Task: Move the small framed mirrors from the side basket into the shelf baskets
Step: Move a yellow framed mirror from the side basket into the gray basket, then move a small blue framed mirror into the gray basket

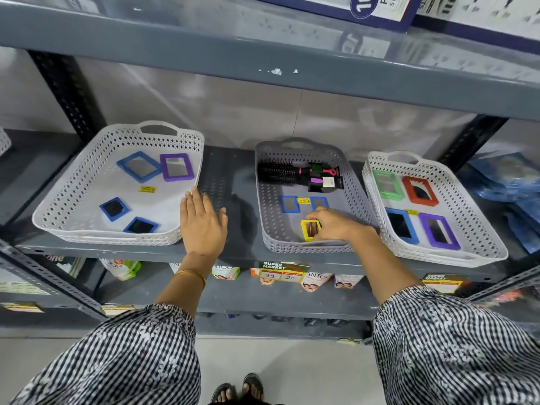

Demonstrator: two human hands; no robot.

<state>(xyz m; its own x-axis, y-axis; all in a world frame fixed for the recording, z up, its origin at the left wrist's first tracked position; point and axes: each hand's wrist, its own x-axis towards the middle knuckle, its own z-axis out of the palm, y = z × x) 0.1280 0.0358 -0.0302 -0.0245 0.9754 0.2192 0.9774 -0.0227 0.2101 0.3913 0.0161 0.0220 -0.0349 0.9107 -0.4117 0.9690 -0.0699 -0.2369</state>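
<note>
Three perforated baskets stand on the grey shelf. The left white basket (73,185) holds several mirrors, blue-framed ones and a purple one (176,167). The middle grey basket (270,226) holds two blue-framed mirrors (290,204) and a yellow-framed mirror (309,230). My right hand (333,223) rests inside this basket with its fingers on the yellow mirror. My left hand (201,220) hovers flat and open over the shelf beside the left basket's right rim. The right white basket (479,229) holds green, red, blue and purple mirrors.
A black round hairbrush (280,172) and packaged items lie at the back of the grey basket. Blue packets (514,182) are stacked at the far right. A shelf board (263,54) overhangs above. Product packs and price tags fill the lower shelf.
</note>
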